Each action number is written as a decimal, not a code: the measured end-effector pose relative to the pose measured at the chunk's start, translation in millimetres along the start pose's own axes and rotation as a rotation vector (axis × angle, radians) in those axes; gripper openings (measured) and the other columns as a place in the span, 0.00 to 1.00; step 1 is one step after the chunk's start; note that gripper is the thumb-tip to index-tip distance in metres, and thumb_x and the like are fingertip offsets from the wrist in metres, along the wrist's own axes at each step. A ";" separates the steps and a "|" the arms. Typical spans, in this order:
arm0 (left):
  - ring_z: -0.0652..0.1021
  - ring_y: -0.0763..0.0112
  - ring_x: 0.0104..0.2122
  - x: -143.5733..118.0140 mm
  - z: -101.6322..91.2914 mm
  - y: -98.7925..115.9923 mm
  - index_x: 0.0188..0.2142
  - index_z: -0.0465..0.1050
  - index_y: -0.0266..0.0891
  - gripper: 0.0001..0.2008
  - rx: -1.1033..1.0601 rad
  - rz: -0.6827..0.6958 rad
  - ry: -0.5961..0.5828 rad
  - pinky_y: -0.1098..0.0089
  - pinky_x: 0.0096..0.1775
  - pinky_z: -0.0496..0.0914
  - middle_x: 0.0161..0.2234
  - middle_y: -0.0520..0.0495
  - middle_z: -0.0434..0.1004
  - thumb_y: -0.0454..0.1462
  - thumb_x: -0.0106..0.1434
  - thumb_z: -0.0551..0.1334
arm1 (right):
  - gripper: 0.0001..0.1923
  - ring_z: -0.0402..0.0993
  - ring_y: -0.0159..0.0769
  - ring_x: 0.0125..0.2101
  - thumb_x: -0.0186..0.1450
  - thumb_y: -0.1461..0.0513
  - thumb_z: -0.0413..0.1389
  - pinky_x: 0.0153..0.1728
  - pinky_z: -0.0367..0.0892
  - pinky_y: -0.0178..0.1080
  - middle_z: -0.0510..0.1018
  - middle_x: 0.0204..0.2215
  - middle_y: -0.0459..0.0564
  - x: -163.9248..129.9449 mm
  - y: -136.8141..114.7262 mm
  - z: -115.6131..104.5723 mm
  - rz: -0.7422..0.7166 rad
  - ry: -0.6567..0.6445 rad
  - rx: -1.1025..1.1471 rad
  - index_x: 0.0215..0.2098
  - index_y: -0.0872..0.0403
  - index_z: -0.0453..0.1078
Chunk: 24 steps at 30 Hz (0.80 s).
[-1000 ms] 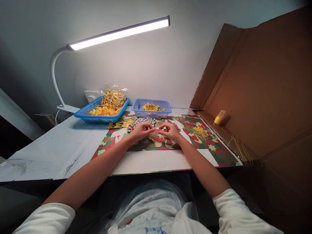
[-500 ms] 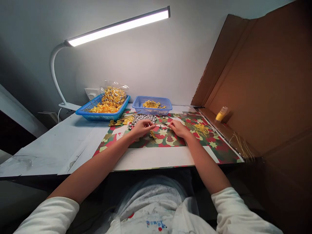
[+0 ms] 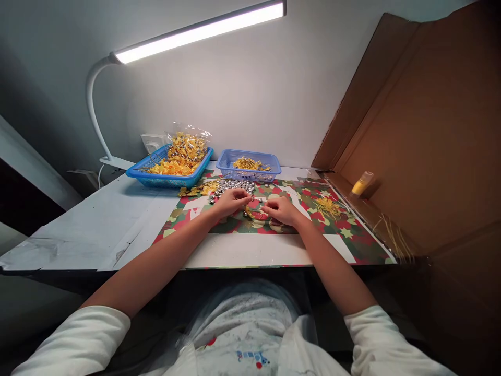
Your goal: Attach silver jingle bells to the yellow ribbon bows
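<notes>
Silver bells (image 3: 234,187) lie heaped at mid-frame on the patterned mat (image 3: 344,237) – my left hand (image 3: 230,201) rests at the near edge of the heap, fingers curled over something small I cannot make out. My right hand (image 3: 281,210) sits just beside it on the table (image 3: 90,230), pinched likewise; I can't tell what it grips. A yellow bow (image 3: 249,212) lies between them. Behind, upper centre, two blue baskets (image 3: 250,166) hold yellow pieces.
</notes>
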<state>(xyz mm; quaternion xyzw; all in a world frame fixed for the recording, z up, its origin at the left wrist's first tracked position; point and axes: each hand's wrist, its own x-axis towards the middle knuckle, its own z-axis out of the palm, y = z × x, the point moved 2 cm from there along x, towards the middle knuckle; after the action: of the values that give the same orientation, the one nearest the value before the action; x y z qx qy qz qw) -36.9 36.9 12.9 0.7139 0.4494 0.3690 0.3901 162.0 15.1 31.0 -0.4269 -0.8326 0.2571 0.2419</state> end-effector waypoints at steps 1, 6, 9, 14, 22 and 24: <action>0.64 0.80 0.13 0.1 0.2 -0.3 0.29 0.70 0.36 0.15 -0.016 -0.008 -0.007 0.77 0.15 0.57 0.21 0.53 0.70 0.47 0.55 0.61 | 0.16 0.58 0.27 0.19 0.61 0.55 0.53 0.23 0.52 0.33 0.64 0.15 0.41 0.4 1.2 1.2 0.001 0.006 -0.032 0.19 0.55 0.63; 0.69 0.78 0.17 1.1 0.8 -1.3 0.29 0.70 0.36 0.14 -0.042 0.002 0.001 0.76 0.19 0.61 0.23 0.51 0.72 0.47 0.55 0.61 | 0.11 0.60 0.27 0.19 0.60 0.58 0.55 0.23 0.52 0.33 0.68 0.16 0.42 1.9 4.0 6.8 -0.001 0.048 -0.109 0.23 0.55 0.68; 0.71 0.75 0.19 1.5 0.8 -1.5 0.29 0.70 0.36 0.14 -0.033 0.007 0.007 0.76 0.20 0.62 0.23 0.50 0.73 0.46 0.55 0.61 | 0.12 0.60 0.27 0.19 0.60 0.57 0.55 0.23 0.52 0.33 0.68 0.15 0.43 2.2 3.2 8.1 0.001 0.051 -0.121 0.23 0.55 0.68; 0.71 0.76 0.19 2.1 0.0 -2.5 0.30 0.70 0.36 0.14 0.008 0.019 0.004 0.77 0.19 0.61 0.23 0.49 0.74 0.47 0.56 0.60 | 0.13 0.60 0.27 0.18 0.62 0.58 0.54 0.23 0.51 0.33 0.68 0.15 0.43 2.2 1.0 8.3 0.013 0.044 -0.115 0.23 0.55 0.68; 0.65 0.81 0.12 0.6 0.4 -2.3 0.30 0.69 0.36 0.15 -0.004 -0.015 -0.011 0.77 0.14 0.58 0.24 0.51 0.74 0.47 0.56 0.60 | 0.15 0.59 0.26 0.19 0.62 0.57 0.54 0.23 0.50 0.33 0.68 0.15 0.43 3.6 2.5 8.7 0.003 0.081 -0.147 0.21 0.56 0.68; 0.64 0.81 0.12 -0.3 0.6 -1.3 0.30 0.69 0.36 0.15 -0.016 -0.027 -0.014 0.77 0.13 0.58 0.23 0.51 0.73 0.48 0.56 0.60 | 0.14 0.60 0.27 0.19 0.61 0.58 0.54 0.23 0.50 0.33 0.68 0.15 0.43 4.1 3.1 8.7 0.002 0.092 -0.167 0.20 0.56 0.68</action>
<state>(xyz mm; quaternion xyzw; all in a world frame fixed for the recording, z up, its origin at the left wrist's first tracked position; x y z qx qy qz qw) -37.0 36.9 11.5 0.7073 0.4534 0.3621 0.4039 156.2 18.1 23.2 -0.4576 -0.8387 0.1672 0.2435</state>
